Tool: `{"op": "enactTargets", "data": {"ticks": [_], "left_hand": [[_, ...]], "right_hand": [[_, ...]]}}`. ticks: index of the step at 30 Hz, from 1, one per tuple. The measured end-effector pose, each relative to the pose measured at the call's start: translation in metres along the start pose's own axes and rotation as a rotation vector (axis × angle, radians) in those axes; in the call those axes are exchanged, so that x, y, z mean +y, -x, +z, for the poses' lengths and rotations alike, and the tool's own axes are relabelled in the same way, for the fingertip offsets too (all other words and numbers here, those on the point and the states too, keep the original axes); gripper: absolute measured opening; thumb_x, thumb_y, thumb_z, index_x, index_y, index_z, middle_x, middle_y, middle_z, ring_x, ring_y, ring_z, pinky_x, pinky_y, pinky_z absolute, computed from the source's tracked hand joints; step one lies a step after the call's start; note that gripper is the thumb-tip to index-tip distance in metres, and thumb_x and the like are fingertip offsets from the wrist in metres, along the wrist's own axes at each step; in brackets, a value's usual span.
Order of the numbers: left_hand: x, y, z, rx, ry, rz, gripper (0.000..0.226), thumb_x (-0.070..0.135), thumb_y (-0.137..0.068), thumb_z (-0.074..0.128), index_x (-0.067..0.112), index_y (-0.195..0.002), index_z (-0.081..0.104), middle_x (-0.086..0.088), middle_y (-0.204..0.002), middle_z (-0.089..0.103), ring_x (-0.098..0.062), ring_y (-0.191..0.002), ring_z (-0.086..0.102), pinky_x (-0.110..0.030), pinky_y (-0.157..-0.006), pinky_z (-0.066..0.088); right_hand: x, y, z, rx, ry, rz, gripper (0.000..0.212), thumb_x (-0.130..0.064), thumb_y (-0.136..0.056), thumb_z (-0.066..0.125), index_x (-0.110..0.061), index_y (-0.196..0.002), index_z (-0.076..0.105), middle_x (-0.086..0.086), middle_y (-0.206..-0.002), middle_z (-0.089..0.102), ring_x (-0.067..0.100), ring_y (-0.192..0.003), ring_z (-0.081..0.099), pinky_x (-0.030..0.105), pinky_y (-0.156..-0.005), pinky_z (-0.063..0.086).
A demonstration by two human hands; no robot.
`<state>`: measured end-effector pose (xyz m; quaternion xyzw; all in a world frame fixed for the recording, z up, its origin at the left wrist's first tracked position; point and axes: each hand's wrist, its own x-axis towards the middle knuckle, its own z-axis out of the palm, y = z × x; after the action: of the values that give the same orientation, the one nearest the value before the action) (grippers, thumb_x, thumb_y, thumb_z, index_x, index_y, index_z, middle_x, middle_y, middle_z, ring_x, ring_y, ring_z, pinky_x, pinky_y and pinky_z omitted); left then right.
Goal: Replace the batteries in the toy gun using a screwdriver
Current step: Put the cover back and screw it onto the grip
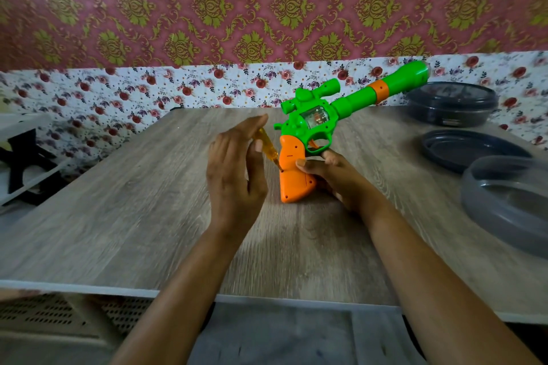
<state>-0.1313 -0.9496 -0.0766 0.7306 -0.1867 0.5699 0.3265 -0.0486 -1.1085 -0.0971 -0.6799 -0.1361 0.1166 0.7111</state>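
One wood-grain table [118, 216] bears a green and orange toy gun [341, 108] standing on its grip, barrel tilted up rightward. Right hand [335, 175] grasps the grip. Left hand [234, 175] pinches a yellow screwdriver [267, 145], its tip touching the grip.

**A room in a home, by every sign**

We're indoors, and it reads domestic. Pink-and-gold damask wallpaper [267, 3] fills the top, with a rose-print band [118, 92] beneath it. A wood-grain table [118, 216] sits against that wall. Dark plastic dishes [471, 148] line its right side, and a bright toy gun [341, 107] is at its middle. Far left, blurred, is possibly a white shelf [23, 124].
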Motion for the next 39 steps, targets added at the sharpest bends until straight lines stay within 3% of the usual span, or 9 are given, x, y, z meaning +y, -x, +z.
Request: {"op": "enactTargets", "data": {"ticks": [3, 5, 8, 17, 22, 27, 31, 35, 39], "left_hand": [[-0.0012, -0.001, -0.0006, -0.007, -0.001, 0.006, 0.028, 0.008, -0.093, 0.049, 0.008, -0.119, 0.06, -0.01, -0.119, 0.058, -0.019, -0.113, 0.053, -0.037, -0.088, 0.049], [-0.0011, -0.0024, -0.001, 0.019, -0.005, 0.011, 0.023, 0.01, -0.091, 0.055, 0.006, -0.112, 0.063, -0.017, -0.11, 0.055, -0.017, -0.105, 0.052, -0.033, -0.078, 0.05], [-0.0007, -0.0028, -0.0012, 0.05, -0.009, 0.034, 0.019, 0.005, -0.089, 0.059, 0.003, -0.106, 0.066, -0.015, -0.094, 0.053, -0.009, -0.089, 0.048, -0.029, -0.065, 0.047], [0.0001, -0.0022, -0.0018, 0.058, 0.006, 0.019, 0.023, 0.006, -0.092, 0.053, 0.01, -0.114, 0.059, -0.002, -0.111, 0.058, -0.026, -0.1, 0.06, -0.041, -0.078, 0.052], [-0.0035, -0.0027, -0.0023, 0.101, 0.004, 0.016, 0.011, 0.009, -0.086, 0.064, 0.012, -0.096, 0.058, -0.009, -0.095, 0.055, -0.009, -0.093, 0.051, -0.014, -0.074, 0.041], [-0.0026, -0.0018, -0.0013, 0.075, -0.038, 0.009, 0.026, 0.005, -0.093, 0.05, 0.011, -0.117, 0.057, 0.005, -0.111, 0.056, -0.016, -0.099, 0.059, -0.032, -0.079, 0.047], [-0.001, -0.0021, -0.0013, 0.028, -0.041, 0.049, 0.029, 0.001, -0.091, 0.049, 0.002, -0.117, 0.062, -0.004, -0.122, 0.057, -0.013, -0.114, 0.052, -0.034, -0.089, 0.045], [-0.0014, -0.002, -0.0009, 0.022, -0.008, 0.053, 0.021, 0.013, -0.091, 0.056, 0.008, -0.109, 0.065, -0.012, -0.107, 0.056, -0.022, -0.098, 0.054, -0.029, -0.077, 0.047], [-0.0009, -0.0016, -0.0023, 0.029, 0.041, 0.063, 0.016, 0.018, -0.092, 0.057, 0.012, -0.106, 0.063, -0.002, -0.097, 0.053, -0.019, -0.086, 0.056, -0.031, -0.067, 0.048]], "right_hand": [[-0.0002, 0.001, 0.0, -0.004, -0.006, -0.007, 0.045, -0.017, -0.086, 0.062, -0.016, -0.129, 0.049, 0.009, -0.121, 0.064, 0.023, -0.107, 0.063, 0.039, -0.095, 0.05], [0.0003, 0.0007, 0.0, -0.005, -0.014, -0.01, 0.044, -0.016, -0.086, 0.062, -0.016, -0.128, 0.049, 0.009, -0.12, 0.064, 0.023, -0.107, 0.064, 0.039, -0.095, 0.05], [-0.0008, 0.0007, 0.0006, -0.009, -0.017, -0.006, 0.042, -0.016, -0.086, 0.062, -0.019, -0.126, 0.049, 0.009, -0.12, 0.064, 0.023, -0.107, 0.064, 0.039, -0.095, 0.05], [0.0002, -0.0003, 0.0, -0.006, -0.027, -0.003, 0.039, -0.016, -0.086, 0.063, -0.019, -0.123, 0.05, 0.009, -0.12, 0.064, 0.023, -0.106, 0.064, 0.039, -0.094, 0.05], [0.0011, -0.0012, 0.0007, -0.005, -0.033, -0.01, 0.039, -0.015, -0.085, 0.062, -0.018, -0.122, 0.051, 0.01, -0.119, 0.064, 0.024, -0.107, 0.063, 0.041, -0.096, 0.049], [0.0008, -0.0018, 0.0, 0.003, -0.022, -0.002, 0.039, -0.016, -0.085, 0.063, -0.018, -0.122, 0.052, 0.009, -0.118, 0.065, 0.022, -0.104, 0.064, 0.038, -0.093, 0.051], [0.0007, -0.0013, 0.0004, -0.001, -0.039, -0.007, 0.04, -0.015, -0.086, 0.062, -0.016, -0.124, 0.051, 0.008, -0.118, 0.065, 0.021, -0.104, 0.065, 0.034, -0.089, 0.053], [0.001, -0.0012, 0.0007, -0.011, -0.048, -0.019, 0.039, -0.014, -0.086, 0.062, -0.017, -0.123, 0.052, 0.008, -0.117, 0.065, 0.021, -0.104, 0.065, 0.034, -0.089, 0.054], [0.0017, -0.0017, 0.0, -0.005, -0.053, -0.013, 0.044, -0.014, -0.085, 0.062, -0.014, -0.127, 0.05, 0.011, -0.118, 0.065, 0.024, -0.105, 0.064, 0.037, -0.091, 0.052]]}}
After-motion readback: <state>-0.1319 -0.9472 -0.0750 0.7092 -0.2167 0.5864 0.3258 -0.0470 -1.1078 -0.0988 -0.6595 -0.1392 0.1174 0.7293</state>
